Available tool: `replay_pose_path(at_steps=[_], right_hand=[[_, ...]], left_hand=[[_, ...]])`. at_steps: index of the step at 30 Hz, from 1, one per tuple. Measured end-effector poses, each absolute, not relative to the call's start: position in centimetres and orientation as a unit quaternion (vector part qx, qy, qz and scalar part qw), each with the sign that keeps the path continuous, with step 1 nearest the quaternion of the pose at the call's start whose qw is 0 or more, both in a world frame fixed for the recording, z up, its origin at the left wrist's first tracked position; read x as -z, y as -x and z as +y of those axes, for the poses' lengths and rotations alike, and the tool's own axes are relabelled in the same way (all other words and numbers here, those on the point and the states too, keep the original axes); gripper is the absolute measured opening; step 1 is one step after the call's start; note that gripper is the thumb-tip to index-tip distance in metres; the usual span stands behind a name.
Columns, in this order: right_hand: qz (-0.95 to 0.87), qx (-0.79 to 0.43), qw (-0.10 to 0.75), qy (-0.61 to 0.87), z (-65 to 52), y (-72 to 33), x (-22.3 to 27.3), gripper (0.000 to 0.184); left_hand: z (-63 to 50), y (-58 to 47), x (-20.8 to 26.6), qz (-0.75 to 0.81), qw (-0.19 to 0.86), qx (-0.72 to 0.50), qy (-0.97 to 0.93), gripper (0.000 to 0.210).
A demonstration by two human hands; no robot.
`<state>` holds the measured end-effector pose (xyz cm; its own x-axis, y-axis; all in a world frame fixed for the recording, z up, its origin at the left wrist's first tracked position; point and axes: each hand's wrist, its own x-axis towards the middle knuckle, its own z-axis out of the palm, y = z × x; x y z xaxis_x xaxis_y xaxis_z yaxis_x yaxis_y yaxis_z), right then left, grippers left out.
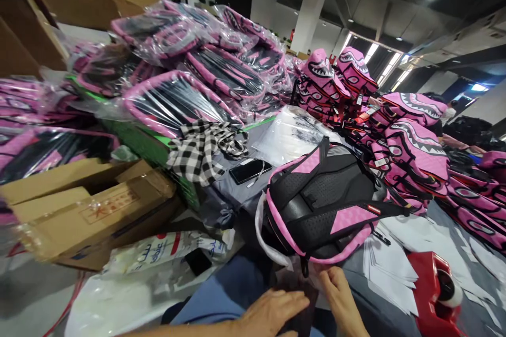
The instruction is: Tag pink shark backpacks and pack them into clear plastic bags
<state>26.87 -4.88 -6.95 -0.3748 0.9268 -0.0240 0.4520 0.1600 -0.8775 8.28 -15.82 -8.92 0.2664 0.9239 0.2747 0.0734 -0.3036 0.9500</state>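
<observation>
A black and pink backpack [322,197] lies on the table in front of me, its padded back and shoulder straps facing up. Below its near edge hangs a dark flat piece [302,297], whose kind I cannot make out. My left hand [272,308] is closed over that piece, fingers on top and the thumb partly showing underneath. To the right, my right hand [338,292] has its fingers bent together just under the backpack's pink trim. What it grips there is hidden. Whitish plastic [272,237] curves along the backpack's left side.
Plastic-wrapped backpacks [177,100] are piled at the left, and unwrapped pink ones [415,142] at the right. A phone [250,170], checkered cloth [205,150], clear bags [292,134], white papers [389,268] and a red tape dispenser [435,295] surround the backpack. An open carton [103,210] stands left.
</observation>
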Motion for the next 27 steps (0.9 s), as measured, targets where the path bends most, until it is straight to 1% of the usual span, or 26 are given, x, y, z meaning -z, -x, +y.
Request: replay_pose_path(at_steps=[2,3,5,7,9,11,12,14,17,19,22,24,27], right_hand=[[-0.701,-0.455,0.257,0.485,-5.4,-26.2,5.9,0.052],[-0.695,-0.453,0.257,0.496,-5.7,-25.8,5.4,0.046],[-0.690,-0.437,0.272,0.509,-6.2,-25.0,4.8,0.036],[-0.690,-0.425,0.285,0.511,-6.4,-24.6,4.7,0.031],[-0.694,-0.427,0.280,0.508,-6.4,-24.4,4.8,0.029],[-0.696,-0.432,0.270,0.506,-6.3,-24.4,4.9,0.028],[-0.696,-0.434,0.269,0.506,-6.2,-24.5,4.8,0.028],[-0.700,-0.435,0.264,0.501,-6.2,-24.7,4.7,0.030],[-0.745,-0.402,0.250,0.470,-6.2,-25.5,4.0,0.036],[-0.790,-0.344,0.256,0.438,-6.1,-26.2,3.5,0.038],[-0.841,-0.215,0.302,0.394,-6.0,-26.9,2.9,0.035],[-0.861,-0.097,0.340,0.366,-6.3,-26.8,2.6,0.028],[-0.864,0.099,0.357,0.340,-7.4,-25.9,1.8,0.022]], left_hand=[[-15.8,-8.1,8.8,0.376,0.447,-0.473,-0.659,0.041],[-15.8,-8.0,8.9,0.379,0.453,-0.482,-0.647,0.035],[-15.9,-7.8,9.2,0.449,0.453,-0.518,-0.571,0.023],[-15.7,-7.8,9.7,0.568,0.425,-0.554,-0.436,0.027],[-15.3,-8.1,10.0,0.618,0.421,-0.578,-0.326,0.042],[-14.6,-8.7,9.9,0.571,0.477,-0.606,-0.282,0.061],[-14.3,-9.0,9.7,0.536,0.510,-0.616,-0.271,0.065],[-13.9,-9.5,9.1,0.489,0.554,-0.624,-0.254,0.060],[-13.6,-9.8,8.4,0.453,0.583,-0.630,-0.242,0.050],[-13.4,-9.9,8.4,0.442,0.594,-0.636,-0.220,0.046],[-12.6,-10.4,8.6,0.480,0.593,-0.634,-0.128,0.039],[-11.8,-11.0,8.5,0.490,0.588,-0.639,-0.071,0.034],[-11.0,-11.7,7.8,0.454,0.607,-0.651,-0.048,0.025]])
